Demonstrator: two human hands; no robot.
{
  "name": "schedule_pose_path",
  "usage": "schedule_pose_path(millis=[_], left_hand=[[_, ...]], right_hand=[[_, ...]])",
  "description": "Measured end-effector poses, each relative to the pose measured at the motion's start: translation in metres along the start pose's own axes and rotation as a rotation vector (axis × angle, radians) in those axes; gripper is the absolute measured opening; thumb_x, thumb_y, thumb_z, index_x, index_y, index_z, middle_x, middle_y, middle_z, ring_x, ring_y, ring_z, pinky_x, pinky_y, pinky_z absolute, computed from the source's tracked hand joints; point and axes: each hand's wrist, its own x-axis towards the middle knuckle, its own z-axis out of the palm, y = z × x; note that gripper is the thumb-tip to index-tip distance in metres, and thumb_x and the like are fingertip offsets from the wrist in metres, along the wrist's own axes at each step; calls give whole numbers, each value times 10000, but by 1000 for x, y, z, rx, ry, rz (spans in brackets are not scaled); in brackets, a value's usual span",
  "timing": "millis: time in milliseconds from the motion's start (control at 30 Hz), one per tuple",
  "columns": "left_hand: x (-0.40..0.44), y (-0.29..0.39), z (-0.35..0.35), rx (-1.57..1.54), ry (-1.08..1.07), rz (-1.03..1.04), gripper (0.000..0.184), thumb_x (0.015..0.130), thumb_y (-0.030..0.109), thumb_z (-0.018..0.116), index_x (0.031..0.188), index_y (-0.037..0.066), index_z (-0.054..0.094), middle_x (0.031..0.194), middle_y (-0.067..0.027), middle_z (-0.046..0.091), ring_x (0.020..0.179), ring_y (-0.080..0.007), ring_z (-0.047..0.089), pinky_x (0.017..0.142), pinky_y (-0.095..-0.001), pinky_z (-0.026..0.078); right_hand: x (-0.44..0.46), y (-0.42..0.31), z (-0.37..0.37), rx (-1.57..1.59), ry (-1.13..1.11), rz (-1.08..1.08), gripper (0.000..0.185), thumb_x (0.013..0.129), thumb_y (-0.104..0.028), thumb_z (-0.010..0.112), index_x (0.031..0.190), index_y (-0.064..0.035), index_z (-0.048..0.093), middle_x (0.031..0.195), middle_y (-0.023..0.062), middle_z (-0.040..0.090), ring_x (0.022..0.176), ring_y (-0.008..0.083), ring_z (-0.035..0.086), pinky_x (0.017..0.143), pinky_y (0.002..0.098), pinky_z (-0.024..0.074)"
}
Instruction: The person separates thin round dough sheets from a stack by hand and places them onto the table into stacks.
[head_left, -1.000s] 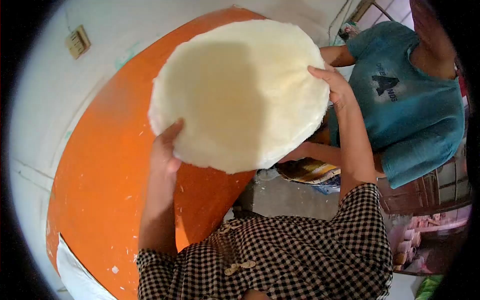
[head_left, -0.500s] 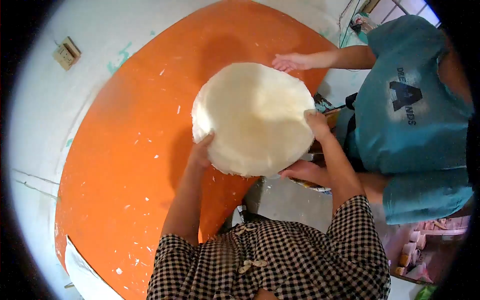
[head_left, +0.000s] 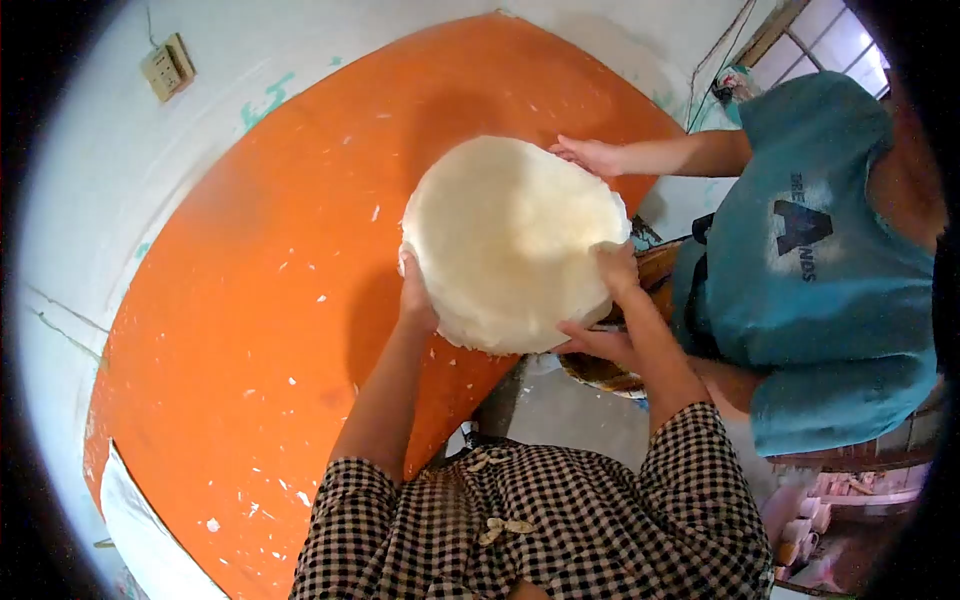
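A round, cream-coloured stack of thin sheets with ragged edges (head_left: pixel 510 240) is held above the orange surface. My left hand (head_left: pixel 416 292) grips its left edge, the fingers hidden beneath. At the right edge my right hand (head_left: pixel 617 270) has hold of it, partly over the top. A co-worker in a teal shirt stands on the right. One of the co-worker's hands (head_left: pixel 590 156) is at the stack's upper right edge, fingers extended; the other (head_left: pixel 598 342) is at the lower right edge, near my right wrist.
The orange tabletop (head_left: pixel 230 350) bears scattered white flakes. A white sheet (head_left: pixel 150 530) lies at the lower left edge. A socket box (head_left: pixel 168 68) is on the wall. A patterned round item (head_left: pixel 600 374) is partly visible below the co-worker's forearm.
The stack has come down and nearer to the orange surface, with both my hands still on it. The co-worker's upper hand has reached in to its upper right edge.
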Motion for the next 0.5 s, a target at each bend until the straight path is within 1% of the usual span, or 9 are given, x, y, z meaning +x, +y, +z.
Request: schedule_pose_path(millis=[67, 100, 200, 233, 300, 333, 400, 433, 500], left_hand=[[3, 0, 1, 20, 57, 9, 612, 901, 521, 161, 1359, 116, 172, 1381, -132, 254, 1241, -311, 288, 1018, -426, 272], [7, 0, 1, 30, 79, 17, 599, 906, 509, 165, 1359, 117, 170, 1381, -133, 252, 1241, -310, 288, 1020, -427, 268], [6, 1, -6, 114, 72, 112, 590, 909, 495, 186, 1354, 108, 201, 1367, -137, 279, 1237, -319, 291, 1015, -430, 273], [0, 4, -8, 63, 131, 63, 590, 900, 504, 230, 1313, 84, 260, 1299, -136, 354, 1179, -304, 355, 983, -428, 302], [-20, 15, -16, -37, 258, -34, 601, 881, 520, 319, 1232, 36, 378, 1164, -135, 506, 1063, -275, 483, 920, -425, 359], [-34, 20, -26, 17, 332, -101, 564, 874, 515, 348, 1175, 42, 409, 1120, -131, 527, 1030, -275, 501, 887, -433, 374], [-70, 29, -51, 115, 485, -214, 498, 859, 505, 407, 1060, 54, 472, 1031, -124, 568, 964, -273, 537, 822, -449, 404], [-88, 26, -73, 47, 429, -204, 455, 855, 491, 428, 1011, 67, 480, 1008, -123, 572, 957, -275, 542, 805, -455, 409], [-137, 26, -104, -45, 385, -170, 410, 852, 472, 448, 966, 81, 494, 992, -123, 579, 950, -282, 550, 794, -458, 416]], right_hand=[[-19, -16, -3, -100, 65, 16, 828, 722, -446, 571, 1307, -23, 168, 1245, 247, 378, 1134, 414, 391, 924, 488, 333], [-23, -27, -8, -97, 17, 91, 874, 714, -461, 593, 1327, -54, 121, 1279, 229, 338, 1159, 400, 362, 927, 507, 314], [-37, -48, -25, -159, 12, 130, 945, 674, -459, 615, 1368, -87, 92, 1314, 236, 299, 1172, 390, 353, 969, 451, 302], [-46, -57, -28, -216, 233, 135, 875, 695, -426, 620, 1349, -65, 164, 1311, 224, 315, 1175, 375, 360, 960, 436, 314], [-54, -61, -44, -147, 365, -200, 754, 750, -391, 588, 1313, -43, 226, 1288, 224, 334, 1157, 381, 367, 947, 465, 311], [-60, -67, -52, -103, 425, -374, 695, 778, -374, 572, 1296, -33, 257, 1276, 224, 344, 1148, 385, 371, 940, 479, 310], [-98, -86, -68, 185, 368, -923, 499, 809, -216, 558, 1217, 5, 373, 1233, 220, 403, 1124, 356, 407, 951, 425, 320], [-134, -101, -74, 316, 244, -965, 360, 811, -101, 532, 1139, 20, 447, 1173, 209, 467, 1101, 335, 436, 950, 373, 333], [-186, -101, -56, 477, -105, -1035, 247, 810, -81, 526, 1039, 9, 531, 1003, 174, 581, 911, 308, 576, 806, 351, 454]])
